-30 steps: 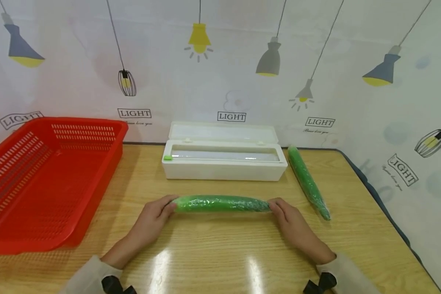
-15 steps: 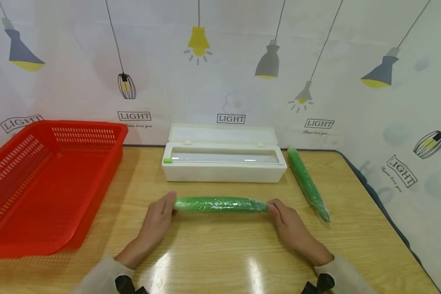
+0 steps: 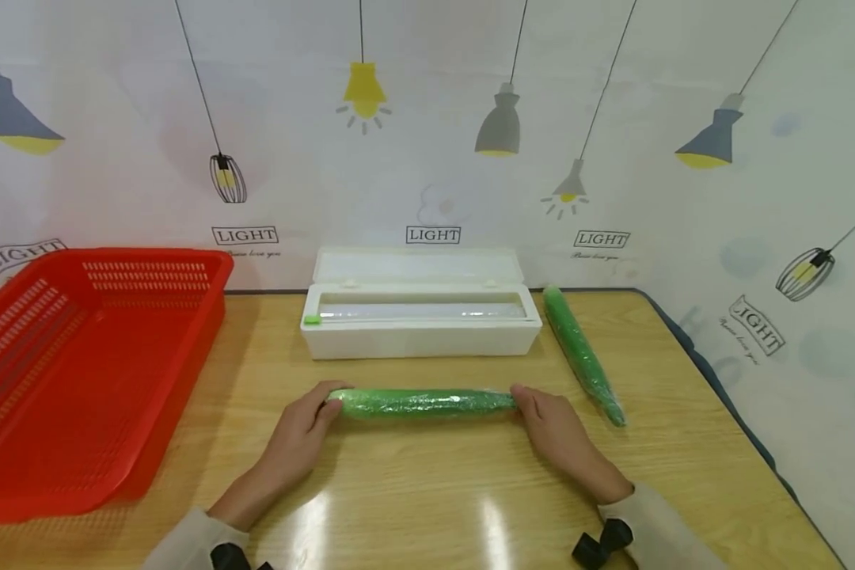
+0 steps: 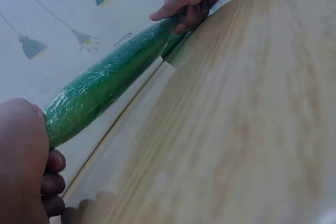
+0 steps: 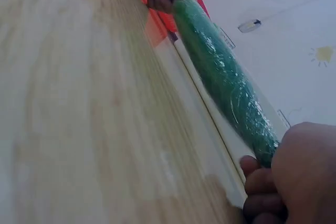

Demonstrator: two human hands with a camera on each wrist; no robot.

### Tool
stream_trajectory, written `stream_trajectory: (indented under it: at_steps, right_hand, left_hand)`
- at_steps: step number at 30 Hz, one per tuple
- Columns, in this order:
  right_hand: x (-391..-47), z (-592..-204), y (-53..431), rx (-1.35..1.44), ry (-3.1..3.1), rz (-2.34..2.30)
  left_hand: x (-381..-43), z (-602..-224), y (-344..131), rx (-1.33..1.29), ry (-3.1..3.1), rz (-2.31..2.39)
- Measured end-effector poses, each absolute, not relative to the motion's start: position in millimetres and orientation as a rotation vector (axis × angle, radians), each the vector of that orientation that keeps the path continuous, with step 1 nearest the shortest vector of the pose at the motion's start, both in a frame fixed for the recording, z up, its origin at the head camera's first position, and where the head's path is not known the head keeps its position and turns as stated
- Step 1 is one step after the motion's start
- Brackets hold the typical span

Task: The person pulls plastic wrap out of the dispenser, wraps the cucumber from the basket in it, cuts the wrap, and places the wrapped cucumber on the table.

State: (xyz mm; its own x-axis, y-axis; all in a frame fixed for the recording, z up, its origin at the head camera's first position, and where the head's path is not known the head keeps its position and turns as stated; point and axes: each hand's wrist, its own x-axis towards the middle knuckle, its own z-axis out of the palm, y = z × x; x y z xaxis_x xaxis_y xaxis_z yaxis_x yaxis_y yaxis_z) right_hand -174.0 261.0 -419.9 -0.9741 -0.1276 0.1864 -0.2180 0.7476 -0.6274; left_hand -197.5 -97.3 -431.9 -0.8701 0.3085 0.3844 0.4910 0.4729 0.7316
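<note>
A long green cucumber point(image 3: 420, 403) wrapped in clear film is held level above the table. My left hand point(image 3: 295, 435) pinches its paler left end between thumb and fingers. At the darker right end, my right hand point(image 3: 559, 431) grips the tip the same way. Both wrist views show the shiny, wrinkled film on the cucumber point(image 4: 105, 85), with fingers curled under each end. A second film-wrapped cucumber point(image 3: 583, 352) lies slanted on the table to the right. Behind the held one stands a white cling film dispenser point(image 3: 420, 343), its lid raised and a film roll inside.
A red plastic basket point(image 3: 135, 467) with slotted sides stands at the left. The wooden table point(image 3: 413, 507) reaches back to a wall covering point(image 3: 292, 158) printed with lamps. A small green slider point(image 3: 312, 320) sits at the dispenser's left end.
My left fingers and thumb have shifted their hold on the cucumber's left end. The right hand keeps its grip. The head view has turned slightly, so the scene sits lower and further left.
</note>
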Motion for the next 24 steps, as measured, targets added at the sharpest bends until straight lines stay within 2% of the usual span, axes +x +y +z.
stream_trajectory:
  at_steps: [6,16,24]
  right_hand:
    - [-176.8,-426.5,263.7,0.410,-2.748,1.043]
    - [-179.0,-429.2,265.7,0.451,-2.704,1.081]
    - [-179.4,-424.2,267.4,0.432,-2.766,1.108]
  left_hand:
    - [-197.7,-434.9,-99.8,-0.622,-2.503,-1.126]
    - [-199.7,-431.3,-99.2,-0.304,-2.705,-1.475]
    - [-202.2,-424.9,-101.7,-0.257,-2.727,-1.511]
